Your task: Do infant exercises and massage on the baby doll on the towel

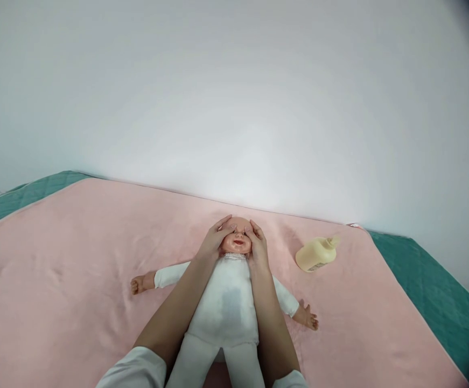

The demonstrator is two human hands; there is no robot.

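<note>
Clock directions are taken from the doll's head.

Wall [234, 108]: pale, plain; fills the 12 o'clock side.

Cover [76, 280]: pink, soft, lightly creased; spread beneath everything.

Padding [432, 285]: green, quilted; shows past the cover at 3 o'clock and again between 9 and 10.

Doll [222, 318]: baby form in white clothing; on its back, centred, legs toward 6, one arm out toward 8, the other toward 4. Face up, mouth visible.

Hands, one pair, bare: left hand [214, 238] at 9 o'clock, right hand [259, 245] at 3. Apart from each other, each curved around its own side of the head, thumbs across the brow and eye area.

Bottle [315, 255]: pale yellow, narrow-topped, at 3 o'clock, beyond the right hand and untouched; label illegible.

Patch [232, 306]: bluish grey, on the doll's front, at 6 o'clock.

Step in hand, as judged: two-handed work about the head and brow. The next move would call for light, matched pressure, with the head kept level.
</note>
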